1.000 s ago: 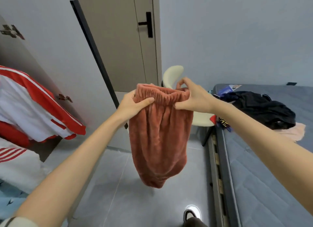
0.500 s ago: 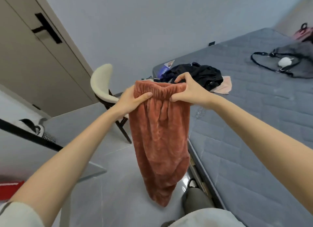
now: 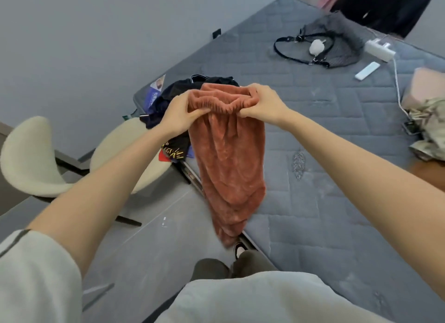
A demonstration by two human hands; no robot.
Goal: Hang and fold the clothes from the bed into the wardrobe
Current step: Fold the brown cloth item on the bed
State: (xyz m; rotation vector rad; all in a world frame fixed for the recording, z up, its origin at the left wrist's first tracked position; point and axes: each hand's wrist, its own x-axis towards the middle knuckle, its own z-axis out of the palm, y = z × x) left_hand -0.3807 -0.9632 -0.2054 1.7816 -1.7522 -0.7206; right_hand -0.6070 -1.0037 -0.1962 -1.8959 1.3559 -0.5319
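Observation:
A rust-orange fleece garment with an elastic waistband hangs in the air over the near edge of the grey mattress. My left hand pinches the left end of its waistband. My right hand grips the right end. The fabric dangles down toward the floor beside the bed. Behind my hands a heap of black clothes lies at the bed's far corner. A pale crumpled garment sits at the right edge of the mattress. The wardrobe is out of view.
A cream chair stands on the grey floor to the left of the bed. On the mattress lie a black mesh bag, a white power strip with its cord, and a white remote. My feet are by the bed edge.
My view has swung right from the door and wardrobe side toward the bed. Both hands keep the same hold on the waistband, and the garment now hangs over the mattress edge.

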